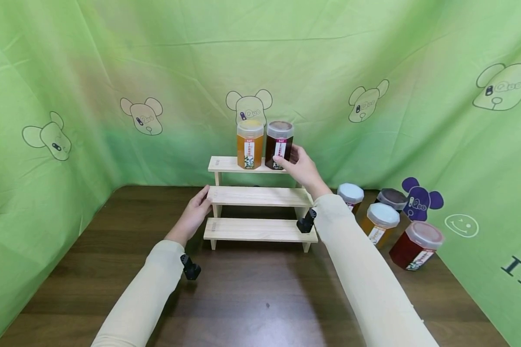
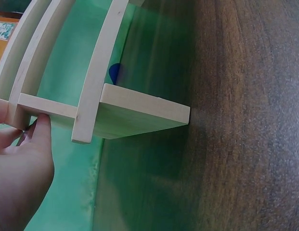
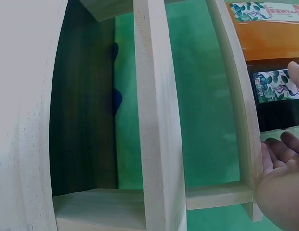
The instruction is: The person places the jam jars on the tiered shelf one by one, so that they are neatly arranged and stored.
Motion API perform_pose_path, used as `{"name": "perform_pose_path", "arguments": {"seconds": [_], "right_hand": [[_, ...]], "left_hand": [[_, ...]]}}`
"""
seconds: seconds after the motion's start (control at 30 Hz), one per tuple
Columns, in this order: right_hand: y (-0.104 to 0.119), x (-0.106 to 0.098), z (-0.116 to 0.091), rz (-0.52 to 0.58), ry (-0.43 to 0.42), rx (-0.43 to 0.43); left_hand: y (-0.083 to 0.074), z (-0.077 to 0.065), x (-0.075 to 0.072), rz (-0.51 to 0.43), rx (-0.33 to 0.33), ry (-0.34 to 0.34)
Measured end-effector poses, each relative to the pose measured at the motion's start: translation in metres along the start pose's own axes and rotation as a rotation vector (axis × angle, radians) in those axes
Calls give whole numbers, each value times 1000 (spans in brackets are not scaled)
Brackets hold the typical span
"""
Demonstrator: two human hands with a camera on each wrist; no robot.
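Observation:
A pale wooden three-step shelf [image 1: 260,195] stands on the table. On its top step, an amber jar with a yellowish lid [image 1: 250,144] sits left of a dark jar [image 1: 270,147]. My right hand [image 1: 305,169] holds the dark jar, thumb across its front label and fingers at its right side. In the right wrist view a small gap shows between some fingers and that dark jar [image 3: 279,115]. My left hand [image 1: 194,214] grips the left end of the middle step; the left wrist view shows my left hand [image 2: 24,168] pinching the step's end.
Right of the shelf stand several more jars: a white-lidded one [image 1: 350,193], a dark-lidded one [image 1: 391,198], an amber one [image 1: 381,219] and a red one [image 1: 417,246]. A green printed cloth [image 1: 191,62] hangs behind and beside the brown table [image 1: 243,299].

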State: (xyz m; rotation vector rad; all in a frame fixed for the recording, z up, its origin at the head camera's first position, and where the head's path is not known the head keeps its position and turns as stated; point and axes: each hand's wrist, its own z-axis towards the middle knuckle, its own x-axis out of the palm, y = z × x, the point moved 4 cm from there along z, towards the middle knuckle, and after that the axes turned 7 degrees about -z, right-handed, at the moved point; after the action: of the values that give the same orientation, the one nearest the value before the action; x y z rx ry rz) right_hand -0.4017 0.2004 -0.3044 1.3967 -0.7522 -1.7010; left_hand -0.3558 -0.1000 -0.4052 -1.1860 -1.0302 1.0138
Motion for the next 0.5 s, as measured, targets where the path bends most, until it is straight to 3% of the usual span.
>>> {"name": "perform_pose_path", "arguments": {"seconds": [0.5], "right_hand": [[2, 1, -8, 62, -16, -21]], "left_hand": [[-2, -2, 1, 18, -6, -3]]}}
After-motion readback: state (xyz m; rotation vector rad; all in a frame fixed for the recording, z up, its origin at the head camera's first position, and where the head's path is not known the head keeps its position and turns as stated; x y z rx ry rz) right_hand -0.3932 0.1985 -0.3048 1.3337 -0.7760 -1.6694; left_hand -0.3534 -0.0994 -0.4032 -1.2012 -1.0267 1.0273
